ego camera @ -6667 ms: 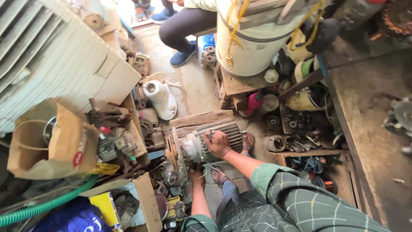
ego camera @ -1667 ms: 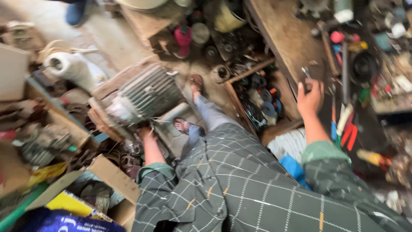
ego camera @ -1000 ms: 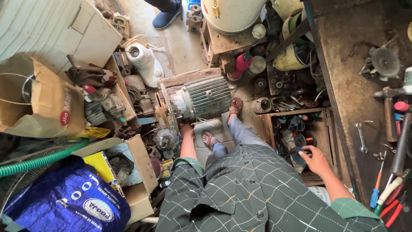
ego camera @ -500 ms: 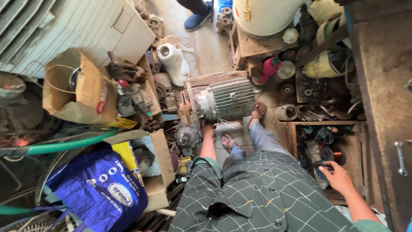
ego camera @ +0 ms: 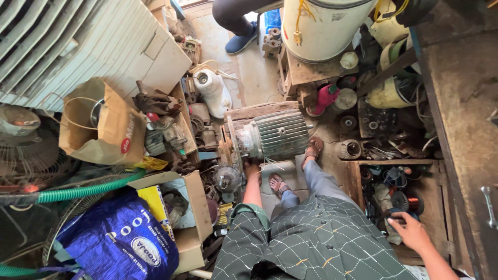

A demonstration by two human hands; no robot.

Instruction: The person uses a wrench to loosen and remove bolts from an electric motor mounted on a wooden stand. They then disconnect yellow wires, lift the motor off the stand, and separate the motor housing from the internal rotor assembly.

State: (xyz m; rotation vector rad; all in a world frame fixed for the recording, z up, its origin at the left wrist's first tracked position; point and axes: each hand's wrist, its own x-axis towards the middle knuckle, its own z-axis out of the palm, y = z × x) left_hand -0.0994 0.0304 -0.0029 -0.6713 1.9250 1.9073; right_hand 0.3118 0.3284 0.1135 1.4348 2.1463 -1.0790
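Cluttered workshop floor, parts everywhere. Grey ribbed motor is set on a wooden pallet btwn the feet, steadied at its near end by the left hand; grip hidden. Right hand is curled on a dark part in the wooden crate, at its near edge.

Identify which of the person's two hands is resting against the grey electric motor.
The left hand, at the ribbed grey motor beside the sandalled feet. The right hand is apart, reaching into the wooden crate of parts.
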